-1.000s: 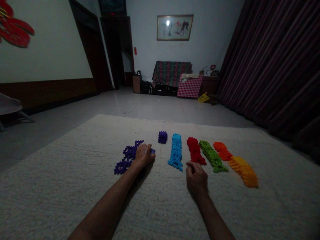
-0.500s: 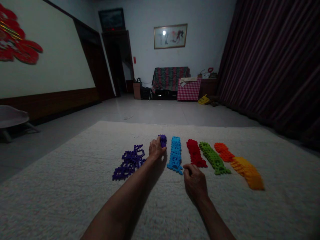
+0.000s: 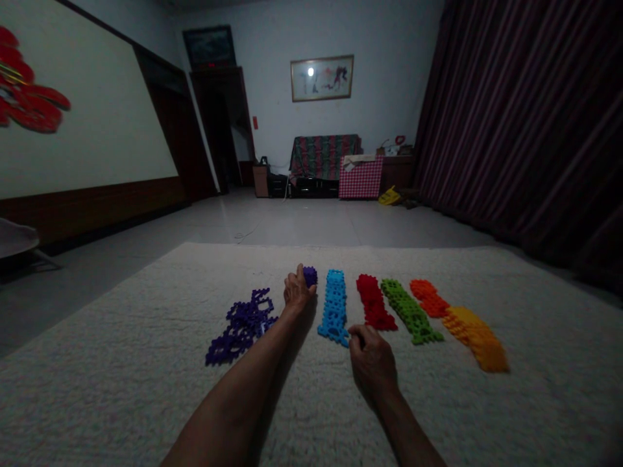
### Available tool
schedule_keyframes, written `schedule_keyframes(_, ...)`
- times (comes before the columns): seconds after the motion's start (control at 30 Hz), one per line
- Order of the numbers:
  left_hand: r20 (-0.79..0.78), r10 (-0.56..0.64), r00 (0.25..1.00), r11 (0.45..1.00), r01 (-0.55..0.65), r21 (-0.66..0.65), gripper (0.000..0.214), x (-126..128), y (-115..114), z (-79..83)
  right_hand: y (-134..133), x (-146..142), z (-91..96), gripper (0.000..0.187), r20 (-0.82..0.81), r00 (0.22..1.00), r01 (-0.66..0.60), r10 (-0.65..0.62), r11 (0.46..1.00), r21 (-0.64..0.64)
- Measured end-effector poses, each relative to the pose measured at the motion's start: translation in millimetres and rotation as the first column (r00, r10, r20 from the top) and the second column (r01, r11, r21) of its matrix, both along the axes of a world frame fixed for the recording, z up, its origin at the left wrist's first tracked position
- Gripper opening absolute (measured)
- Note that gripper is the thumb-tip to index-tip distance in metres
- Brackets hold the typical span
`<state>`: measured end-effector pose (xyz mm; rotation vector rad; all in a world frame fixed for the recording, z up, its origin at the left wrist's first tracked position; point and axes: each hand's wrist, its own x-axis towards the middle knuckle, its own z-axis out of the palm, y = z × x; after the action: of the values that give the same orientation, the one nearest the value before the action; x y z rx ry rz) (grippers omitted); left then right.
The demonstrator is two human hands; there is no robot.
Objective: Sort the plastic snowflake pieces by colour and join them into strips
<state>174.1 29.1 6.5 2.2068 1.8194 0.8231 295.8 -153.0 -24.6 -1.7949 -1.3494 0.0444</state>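
while the left hand (image 3: 298, 293) is set with fingers and thumb against one purple stack (image 3: 310, 276), its degree of closure cannot be told. the stack sits just left of the far end of one blue row (image 3: 335, 303). the right hand (image 3: 374, 360) is curled, fingertips drawn together, at that row's near end. one loose purple pile (image 3: 237, 327) lies left; its overlapping pieces cannot be counted. on the right are one red row (image 3: 374, 303), one green row (image 3: 409, 311), one orange row (image 3: 428, 298) and one yellow row (image 3: 477, 337), the last two meeting.
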Motion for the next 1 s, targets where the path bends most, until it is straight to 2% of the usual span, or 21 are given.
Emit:
schedule_keyframes(0.2, 0.002, 0.015, 1.0, 0.999, -0.015, 0.038, 0.078, 3, 4, -1.0, 1, -1, 0.3, 0.026, -0.002, 1.0, 0.012, -0.012, 0.999, -0.034)
schedule_keyframes(0.37, -0.041, 0.013, 0.999, 0.998, -0.011, 0.065, 0.069, -18, -4, 1.9, 2, -1, -0.2, 0.026, 0.002, 1.0, 0.014, -0.014, 0.999, -0.034)
schedule_keyframes(0.53, -0.08, -0.027, 0.996, 0.991, 0.038, 0.129, 0.041, -68, -24, 0.7, 2, 1, -0.2, 0.026, 0.012, 1.0, 0.003, -0.003, 1.0, -0.006)
schedule_keyframes(0.63, -0.019, -0.034, 0.999, 0.985, 0.036, 0.168, 0.034, -108, -33, -0.1, 4, 4, -3.5, 0.026, 0.006, 1.0, -0.012, 0.011, 1.0, 0.024)
schedule_keyframes(0.73, 0.083, 0.008, 0.996, 0.982, -0.023, 0.189, 0.032, -147, -38, -3.5, 7, 7, -8.2, 0.026, 0.008, 1.0, -0.009, 0.009, 1.0, 0.027)
schedule_keyframes(0.87, 0.155, 0.13, 0.979, 0.983, -0.148, 0.111, 0.036, -186, -41, -13.3, 9, 9, -11.9, 0.026, 0.035, 0.999, -0.007, 0.006, 0.999, 0.033)
schedule_keyframes(1.0, 0.131, 0.192, 0.973, 0.981, -0.193, -0.01, 0.038, -202, -40, -17.0, 9, 10, -12.2, 0.028, 0.063, 0.998, 0.004, -0.007, 0.999, 0.046)
